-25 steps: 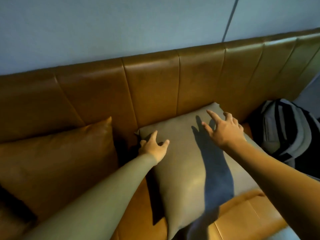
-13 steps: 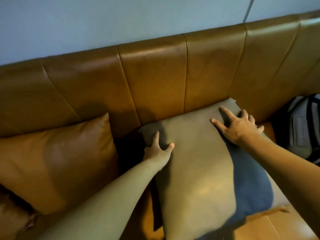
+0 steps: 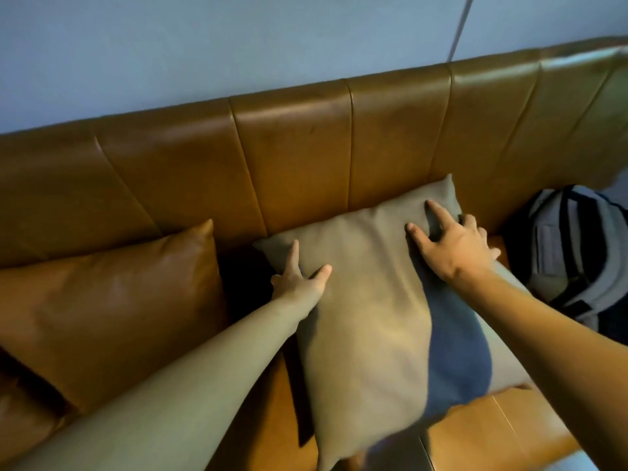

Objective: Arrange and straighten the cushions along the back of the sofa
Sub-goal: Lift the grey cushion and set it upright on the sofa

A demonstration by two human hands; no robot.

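Observation:
A grey-beige cushion (image 3: 367,300) leans against the brown leather sofa back (image 3: 292,154), its top edge touching the backrest. My left hand (image 3: 299,280) rests on the cushion's upper left edge, thumb on the face and fingers spread along the side. My right hand (image 3: 452,243) lies flat on its upper right corner with fingers spread. A brown leather cushion (image 3: 108,300) leans against the sofa back to the left, with a dark gap between the two cushions.
A grey and black striped backpack (image 3: 577,253) sits on the sofa seat at the right, close to the grey cushion. The sofa seat (image 3: 492,433) shows at the bottom right. A pale blue wall (image 3: 238,42) rises behind the sofa.
Both hands stay on the grey cushion's top corners. The cushion's top edge has settled against the backrest, and the view has shifted so the backpack shows more at the right.

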